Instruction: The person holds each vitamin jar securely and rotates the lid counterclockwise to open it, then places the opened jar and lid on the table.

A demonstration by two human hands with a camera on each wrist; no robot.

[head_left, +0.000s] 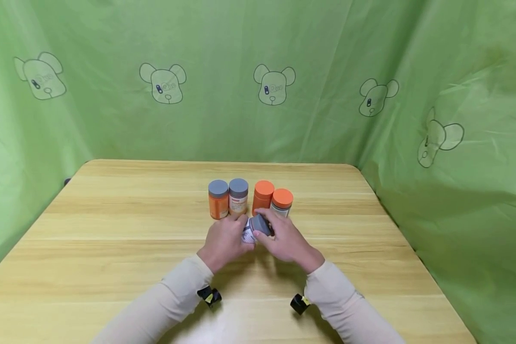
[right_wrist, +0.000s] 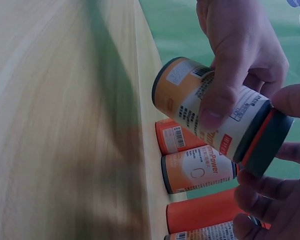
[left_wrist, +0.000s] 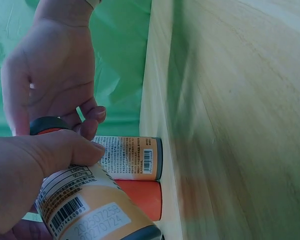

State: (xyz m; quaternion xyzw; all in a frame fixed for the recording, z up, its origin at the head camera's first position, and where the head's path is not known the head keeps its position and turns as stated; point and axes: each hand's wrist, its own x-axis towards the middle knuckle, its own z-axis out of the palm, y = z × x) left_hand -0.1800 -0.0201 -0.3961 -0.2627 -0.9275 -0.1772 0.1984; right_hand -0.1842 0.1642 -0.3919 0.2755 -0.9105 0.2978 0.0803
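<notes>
My left hand [head_left: 228,240] grips the body of a pill bottle [right_wrist: 190,97] with a white and orange label, its thumb [right_wrist: 220,107] lying along the side. The bottle is tilted above the table, its dark grey cap [head_left: 260,224] toward my right hand [head_left: 285,236]. The right thumb and fingers [right_wrist: 262,185] curve round that cap from opposite sides. In the right wrist view an orange band shows between the cap and the bottle's dark neck. The bottle's printed label and barcode [left_wrist: 70,210] face the left wrist camera.
Just beyond the hands stand two grey-capped bottles, one orange [head_left: 218,205] and one with a white and orange label [head_left: 238,203]. To their right are an orange bottle with an orange cap [head_left: 263,191] and another orange-capped bottle [head_left: 282,198]. A green curtain [head_left: 223,129] surrounds the wooden table [head_left: 112,215].
</notes>
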